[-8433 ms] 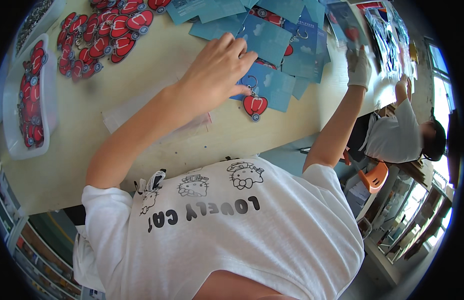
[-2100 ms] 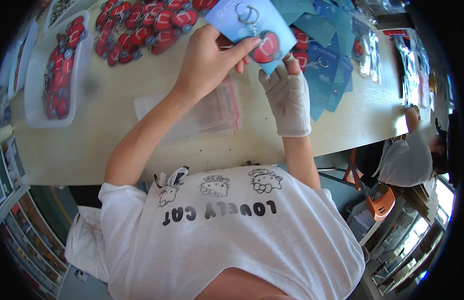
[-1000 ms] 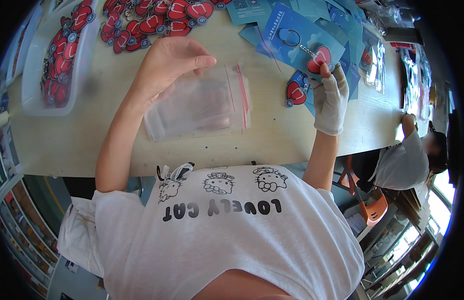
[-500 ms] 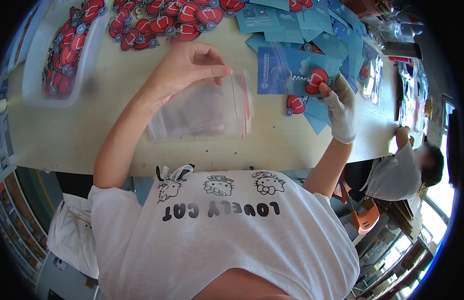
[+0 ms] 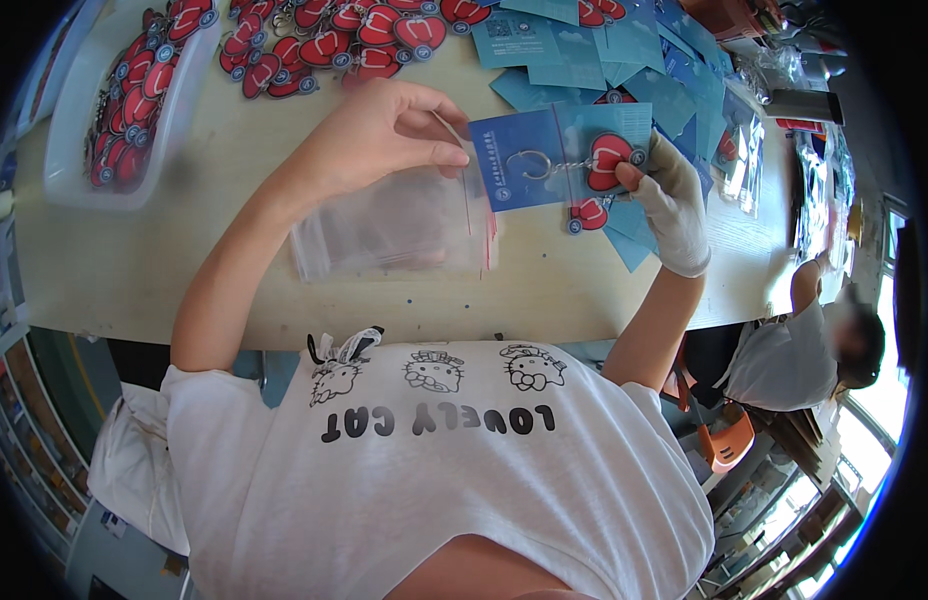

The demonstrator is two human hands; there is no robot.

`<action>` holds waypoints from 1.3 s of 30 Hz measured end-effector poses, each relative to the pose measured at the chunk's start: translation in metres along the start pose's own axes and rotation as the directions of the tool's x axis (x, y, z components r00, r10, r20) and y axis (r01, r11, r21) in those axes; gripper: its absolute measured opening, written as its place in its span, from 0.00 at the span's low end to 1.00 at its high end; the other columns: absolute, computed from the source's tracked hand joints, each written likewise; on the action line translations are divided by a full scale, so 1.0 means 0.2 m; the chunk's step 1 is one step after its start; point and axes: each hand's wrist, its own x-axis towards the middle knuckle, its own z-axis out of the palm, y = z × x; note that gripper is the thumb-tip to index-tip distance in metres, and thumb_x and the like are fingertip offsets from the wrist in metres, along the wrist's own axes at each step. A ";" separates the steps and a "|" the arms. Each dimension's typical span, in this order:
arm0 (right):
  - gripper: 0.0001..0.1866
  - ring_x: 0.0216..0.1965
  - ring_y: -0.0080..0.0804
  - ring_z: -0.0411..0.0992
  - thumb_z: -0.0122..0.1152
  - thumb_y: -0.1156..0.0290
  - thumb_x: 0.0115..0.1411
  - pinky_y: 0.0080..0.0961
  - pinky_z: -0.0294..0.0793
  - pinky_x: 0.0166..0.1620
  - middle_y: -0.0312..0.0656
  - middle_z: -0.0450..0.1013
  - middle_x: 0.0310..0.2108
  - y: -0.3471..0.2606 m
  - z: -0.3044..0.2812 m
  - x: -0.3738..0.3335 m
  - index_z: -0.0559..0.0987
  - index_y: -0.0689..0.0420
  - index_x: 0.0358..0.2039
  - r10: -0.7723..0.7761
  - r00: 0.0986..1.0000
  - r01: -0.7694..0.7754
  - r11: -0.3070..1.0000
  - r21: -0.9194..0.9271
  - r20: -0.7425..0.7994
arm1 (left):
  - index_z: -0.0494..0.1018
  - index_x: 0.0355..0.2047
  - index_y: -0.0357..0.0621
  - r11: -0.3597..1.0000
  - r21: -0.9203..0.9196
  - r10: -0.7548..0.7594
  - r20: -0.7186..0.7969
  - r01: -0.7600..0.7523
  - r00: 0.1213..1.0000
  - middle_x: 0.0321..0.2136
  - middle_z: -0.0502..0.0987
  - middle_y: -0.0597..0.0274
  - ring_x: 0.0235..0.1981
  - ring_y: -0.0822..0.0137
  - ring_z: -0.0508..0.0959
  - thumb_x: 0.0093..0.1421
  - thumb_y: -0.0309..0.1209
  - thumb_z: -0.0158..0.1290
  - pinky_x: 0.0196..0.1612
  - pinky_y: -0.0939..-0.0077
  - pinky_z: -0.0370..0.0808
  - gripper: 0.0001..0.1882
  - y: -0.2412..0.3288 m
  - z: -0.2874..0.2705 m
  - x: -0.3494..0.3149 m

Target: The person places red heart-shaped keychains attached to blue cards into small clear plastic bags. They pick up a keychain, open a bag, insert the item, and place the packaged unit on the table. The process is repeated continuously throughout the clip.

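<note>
Seen on my head-camera feed from afar, the right hand [image 5: 674, 205], in a white glove with its thumb bare, grips a blue card [image 5: 514, 165] above a pale worktable [image 5: 529, 290], thumb in front and fingers mostly hidden behind. A red charm [image 5: 606, 158] on a short chain lies against the card's right half, its lower edge beside the pressing thumb, while the open metal ring [image 5: 530, 165] sits toward the left. A thin upright line crosses the card; whether clear film covers it, I cannot tell. The bare left hand [image 5: 374, 140] is half curled just off the card's left edge, thumb and fingertips drawn near each other; I cannot make out whether they pinch anything. Beneath its wrist, I see a stack of clear bags [image 5: 384, 230] with red lines along their right side. A loose charm [image 5: 587, 214] lies on the table just below the held card, beside a spread of blue cards [image 5: 569, 65]. Farther left, red charms [image 5: 364, 40] lie heaped near a translucent tub [image 5: 99, 205] holding more of them. At right, I see another person in a white top [image 5: 784, 355] near an orange chair [image 5: 729, 442].
</note>
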 end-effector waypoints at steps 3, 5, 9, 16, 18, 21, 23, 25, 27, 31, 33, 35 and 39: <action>0.19 0.37 0.17 0.70 0.50 0.80 0.55 0.15 0.70 0.42 0.37 0.73 0.36 -0.01 0.03 0.01 0.71 0.69 0.49 -0.007 0.999 0.008 1.000 -0.018 0.041 | 0.77 0.34 0.32 1.000 0.017 -0.004 0.028 0.004 1.000 0.29 0.81 0.60 0.30 0.78 0.78 0.54 0.25 0.59 0.36 0.86 0.73 0.08 0.01 0.04 0.02; 0.19 0.38 0.17 0.70 0.50 0.81 0.54 0.16 0.71 0.42 0.37 0.73 0.36 -0.03 0.08 0.02 0.70 0.69 0.49 -0.007 0.998 0.011 0.998 -0.055 0.059 | 0.77 0.33 0.32 0.998 0.047 -0.035 0.001 0.035 0.999 0.28 0.81 0.61 0.29 0.79 0.78 0.54 0.25 0.60 0.36 0.86 0.73 0.09 -0.03 0.05 0.04; 0.19 0.37 0.16 0.70 0.52 0.83 0.53 0.17 0.72 0.39 0.36 0.74 0.37 -0.08 0.14 0.02 0.72 0.67 0.47 0.026 0.996 -0.023 0.999 -0.034 0.091 | 0.78 0.34 0.33 0.999 0.046 -0.012 0.020 0.011 1.000 0.27 0.80 0.63 0.28 0.81 0.77 0.53 0.25 0.61 0.35 0.87 0.72 0.10 -0.02 0.07 0.04; 0.18 0.34 0.22 0.75 0.51 0.84 0.52 0.15 0.74 0.36 0.41 0.76 0.35 -0.06 0.21 0.04 0.72 0.68 0.46 0.141 0.984 -0.134 0.989 -0.066 0.108 | 0.78 0.35 0.33 0.999 0.049 -0.028 0.068 0.024 0.997 0.27 0.81 0.62 0.27 0.81 0.77 0.52 0.26 0.63 0.32 0.88 0.73 0.12 0.01 0.10 0.09; 0.18 0.35 0.23 0.76 0.51 0.84 0.52 0.15 0.74 0.37 0.42 0.76 0.33 -0.05 0.19 0.02 0.73 0.68 0.45 0.023 1.000 -0.023 1.000 0.001 -0.021 | 0.78 0.35 0.33 0.998 0.011 -0.069 0.028 0.068 0.997 0.27 0.81 0.62 0.26 0.81 0.77 0.52 0.27 0.63 0.31 0.88 0.73 0.12 0.02 0.09 0.08; 0.16 0.35 0.23 0.75 0.49 0.86 0.49 0.16 0.74 0.40 0.42 0.76 0.31 -0.06 0.17 0.00 0.74 0.68 0.41 -0.015 0.992 0.018 0.999 0.029 -0.122 | 0.78 0.35 0.34 0.995 -0.057 -0.085 0.025 0.086 0.996 0.26 0.81 0.62 0.26 0.81 0.77 0.52 0.26 0.62 0.31 0.88 0.73 0.11 0.02 0.09 0.09; 0.16 0.35 0.22 0.75 0.50 0.87 0.48 0.16 0.74 0.41 0.42 0.76 0.30 -0.07 0.16 -0.01 0.74 0.68 0.40 0.011 0.997 -0.010 1.000 0.017 -0.080 | 0.78 0.35 0.34 0.995 -0.070 -0.061 0.035 0.064 0.998 0.26 0.81 0.62 0.26 0.81 0.77 0.51 0.26 0.63 0.31 0.88 0.73 0.12 0.04 0.10 0.09; 0.14 0.33 0.22 0.75 0.51 0.87 0.47 0.16 0.74 0.39 0.42 0.77 0.29 -0.07 0.20 -0.01 0.75 0.68 0.37 -0.019 0.986 0.021 1.000 0.007 -0.165 | 0.78 0.35 0.33 0.997 -0.065 -0.032 0.053 0.036 0.998 0.26 0.81 0.61 0.27 0.80 0.77 0.51 0.27 0.63 0.31 0.87 0.73 0.12 0.04 0.11 0.09; 0.13 0.31 0.21 0.74 0.52 0.87 0.46 0.17 0.74 0.37 0.41 0.76 0.28 -0.07 0.23 -0.01 0.76 0.67 0.34 -0.003 0.989 -0.004 0.999 -0.045 -0.149 | 0.78 0.36 0.33 0.999 -0.042 0.007 0.085 -0.003 0.996 0.27 0.81 0.61 0.27 0.80 0.77 0.51 0.26 0.63 0.32 0.87 0.72 0.13 0.03 0.13 0.11; 0.11 0.25 0.18 0.70 0.53 0.88 0.44 0.17 0.71 0.31 0.38 0.73 0.26 -0.06 0.20 -0.01 0.76 0.64 0.30 0.020 1.000 -0.023 0.990 -0.140 -0.019 | 0.78 0.37 0.32 0.998 -0.059 -0.001 0.153 0.010 0.988 0.27 0.81 0.62 0.26 0.81 0.76 0.50 0.26 0.64 0.32 0.87 0.71 0.15 0.02 0.13 0.12; 0.10 0.24 0.18 0.68 0.53 0.88 0.43 0.16 0.69 0.30 0.37 0.72 0.25 -0.05 0.19 -0.01 0.76 0.63 0.27 -0.034 0.999 0.039 0.983 -0.180 0.029 | 0.78 0.38 0.31 0.998 -0.050 -0.015 0.174 0.024 0.985 0.27 0.81 0.63 0.25 0.82 0.74 0.49 0.26 0.64 0.31 0.87 0.71 0.16 0.04 0.14 0.12; 0.10 0.23 0.19 0.67 0.51 0.89 0.43 0.16 0.68 0.29 0.36 0.71 0.25 -0.06 0.22 0.00 0.75 0.62 0.25 -0.094 0.990 0.119 0.959 -0.258 0.108 | 0.78 0.37 0.31 0.999 -0.020 0.037 0.198 -0.034 0.980 0.27 0.80 0.63 0.24 0.82 0.73 0.49 0.27 0.65 0.30 0.86 0.71 0.16 0.02 0.16 0.14; 0.10 0.27 0.21 0.69 0.57 0.87 0.47 0.15 0.68 0.33 0.37 0.72 0.28 0.05 0.17 0.00 0.78 0.61 0.30 -0.197 0.959 0.264 0.883 -0.388 0.203 | 0.77 0.35 0.30 0.999 -0.012 0.033 0.213 -0.031 0.977 0.25 0.79 0.65 0.24 0.83 0.72 0.50 0.27 0.65 0.29 0.86 0.70 0.14 0.02 0.18 0.15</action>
